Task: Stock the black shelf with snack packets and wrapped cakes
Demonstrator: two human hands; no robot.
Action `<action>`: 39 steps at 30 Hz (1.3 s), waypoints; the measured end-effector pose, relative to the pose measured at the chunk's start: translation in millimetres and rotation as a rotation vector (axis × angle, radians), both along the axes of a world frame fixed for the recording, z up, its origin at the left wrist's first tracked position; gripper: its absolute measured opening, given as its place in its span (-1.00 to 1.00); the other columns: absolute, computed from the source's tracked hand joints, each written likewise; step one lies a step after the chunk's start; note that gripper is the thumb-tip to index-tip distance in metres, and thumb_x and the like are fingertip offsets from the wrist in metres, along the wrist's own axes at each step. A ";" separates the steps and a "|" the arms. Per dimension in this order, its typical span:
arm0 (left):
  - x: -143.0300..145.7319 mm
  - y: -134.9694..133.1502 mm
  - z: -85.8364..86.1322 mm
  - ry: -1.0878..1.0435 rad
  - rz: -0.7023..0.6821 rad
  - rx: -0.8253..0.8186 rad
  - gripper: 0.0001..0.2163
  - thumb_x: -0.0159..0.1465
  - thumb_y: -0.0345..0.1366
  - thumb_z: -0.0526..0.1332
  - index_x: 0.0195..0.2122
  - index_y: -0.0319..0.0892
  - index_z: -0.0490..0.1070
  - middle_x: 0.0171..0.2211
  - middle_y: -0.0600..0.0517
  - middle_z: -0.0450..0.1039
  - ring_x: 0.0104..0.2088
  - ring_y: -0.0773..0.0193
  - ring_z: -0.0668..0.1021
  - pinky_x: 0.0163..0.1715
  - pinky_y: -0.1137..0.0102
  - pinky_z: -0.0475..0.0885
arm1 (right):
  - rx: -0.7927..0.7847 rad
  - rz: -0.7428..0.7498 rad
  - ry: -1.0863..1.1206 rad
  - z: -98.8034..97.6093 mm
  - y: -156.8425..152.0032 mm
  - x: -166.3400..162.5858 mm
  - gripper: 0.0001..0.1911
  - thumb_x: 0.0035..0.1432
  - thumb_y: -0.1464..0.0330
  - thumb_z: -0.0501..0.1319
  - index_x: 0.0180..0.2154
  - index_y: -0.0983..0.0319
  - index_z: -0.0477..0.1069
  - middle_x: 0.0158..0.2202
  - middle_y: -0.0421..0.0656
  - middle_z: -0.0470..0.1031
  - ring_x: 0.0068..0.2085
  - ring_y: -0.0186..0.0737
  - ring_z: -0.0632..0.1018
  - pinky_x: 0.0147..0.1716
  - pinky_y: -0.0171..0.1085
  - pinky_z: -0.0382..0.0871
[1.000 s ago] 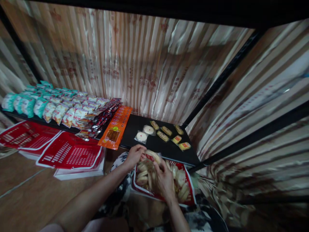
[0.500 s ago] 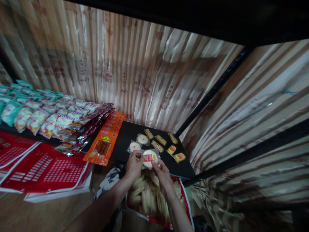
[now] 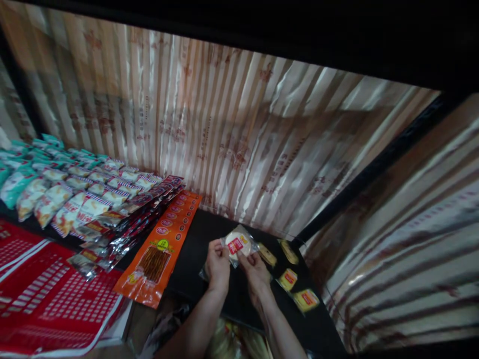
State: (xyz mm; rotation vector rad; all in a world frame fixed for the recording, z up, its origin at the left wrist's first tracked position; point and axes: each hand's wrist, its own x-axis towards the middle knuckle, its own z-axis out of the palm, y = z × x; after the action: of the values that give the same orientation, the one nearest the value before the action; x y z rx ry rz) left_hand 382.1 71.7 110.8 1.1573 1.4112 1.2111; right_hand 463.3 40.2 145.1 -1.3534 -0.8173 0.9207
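Between both hands, over the black shelf (image 3: 194,239), is a round white cracker in a clear wrapper (image 3: 243,240) with a red label facing up. My left hand (image 3: 217,263) pinches its left edge. On the lower right, my right hand (image 3: 255,271) grips the same packet, thumb on top near the label. Right of my hands lie small yellowish wrapped snacks, including a pale brown one (image 3: 267,255) and one with a red-and-yellow label (image 3: 307,299). A bit of clear wrapper shows beside my left hand; whatever else lies under the hands is hidden.
An orange packet of brown sticks (image 3: 155,264) lies left on the shelf, beside stacked dark foil packets (image 3: 123,229) and rows of white snack bags (image 3: 52,202). Red perforated baskets (image 3: 56,294) stand lower left. Crinkled striped sheeting (image 3: 232,134) and a slanted black post (image 3: 366,174) bound the shelf.
Both hands have carried the wrapped cracker forward over the shelf, hiding the other round crackers. The camera view has shifted, and the basket below shows less.
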 end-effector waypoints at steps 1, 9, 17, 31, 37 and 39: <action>-0.4 7.7 2.9 0.000 0.035 -0.016 -0.71 0.20 -0.41 0.08 -0.04 -0.06 0.22 -0.23 0.02 0.47 -0.29 0.30 0.54 -0.35 0.44 0.44 | -0.003 -0.001 -0.016 -2.7 9.6 -0.5 -0.57 -0.21 0.16 0.35 -0.27 0.23 0.42 -0.38 -0.13 0.58 -0.34 -0.14 0.58 -0.35 -0.23 0.46; -24.1 45.3 14.7 0.183 0.231 0.158 -0.62 0.14 -0.48 0.03 0.00 -0.18 0.29 0.13 -0.16 0.20 0.14 0.07 0.29 0.12 0.18 0.24 | -0.047 0.023 -0.145 -23.8 99.1 -11.4 -0.65 -0.23 0.20 0.31 -0.35 0.22 0.39 -0.45 -0.17 0.55 -0.41 -0.17 0.55 -0.40 -0.25 0.42; -23.5 98.7 -10.0 0.159 0.018 -0.040 -0.67 0.22 -0.40 0.00 -0.03 -0.20 0.39 0.09 -0.09 0.34 0.14 0.15 0.33 0.17 0.22 0.16 | -0.061 -0.039 -0.423 -62.8 179.2 -17.0 -0.64 -0.23 0.20 0.28 -0.34 0.21 0.35 -0.47 -0.16 0.52 -0.40 -0.16 0.55 -0.35 -0.20 0.41; -27.1 113.9 -7.0 0.162 -0.012 -0.156 -0.59 0.23 -0.34 -0.03 0.08 -0.27 0.33 0.19 -0.05 0.21 0.21 0.18 0.22 0.21 0.32 0.07 | -0.196 0.045 -0.750 -66.6 216.2 -26.5 -0.75 0.00 0.23 0.15 -0.24 0.15 0.43 -0.32 -0.18 0.56 -0.25 -0.17 0.56 -0.24 -0.24 0.38; -26.8 116.3 -13.9 0.235 -0.033 -0.182 -0.60 0.24 -0.32 -0.04 0.08 -0.29 0.32 0.18 -0.10 0.22 0.19 0.15 0.25 0.18 0.28 0.12 | -0.289 -0.007 -0.841 -65.7 223.3 -33.9 -0.71 0.03 0.23 0.14 -0.18 0.14 0.44 -0.24 -0.11 0.55 -0.17 -0.12 0.54 -0.21 -0.20 0.34; -26.7 115.8 -14.1 0.238 -0.022 -0.183 -0.61 0.24 -0.33 -0.03 0.06 -0.28 0.34 0.16 -0.11 0.25 0.17 0.14 0.28 0.17 0.27 0.15 | -0.299 -0.023 -0.855 -67.3 225.2 -34.6 -0.70 0.02 0.22 0.14 -0.18 0.15 0.44 -0.22 -0.08 0.54 -0.17 -0.10 0.53 -0.21 -0.18 0.33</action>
State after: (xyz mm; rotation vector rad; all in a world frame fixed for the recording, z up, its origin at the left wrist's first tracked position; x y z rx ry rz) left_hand 355.4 187.5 96.7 1.2143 1.6451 0.9297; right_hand 428.7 265.4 77.8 -2.0576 -1.3292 0.4228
